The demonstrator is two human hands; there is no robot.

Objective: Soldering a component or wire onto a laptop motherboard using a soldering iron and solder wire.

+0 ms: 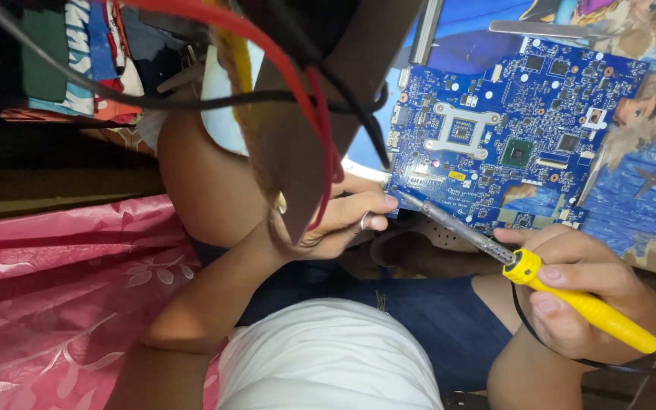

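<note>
Pink cloth (47,281): fills the lower left, beside the person's knee.
Cables (298,83): red and black, hang across the top centre (close to the lens, blurred).
Left hand (343,220): fingers curled, fingertips pinched at the lower left edge of the board; what they pinch is too small to tell.
Circuit board (518,129): blue, lies flat on a printed blue surface (632,205).
Soldering iron (571,296): yellow handle, metal tip touching the board's lower left edge.
Right hand (586,296): closed around the handle.
</note>
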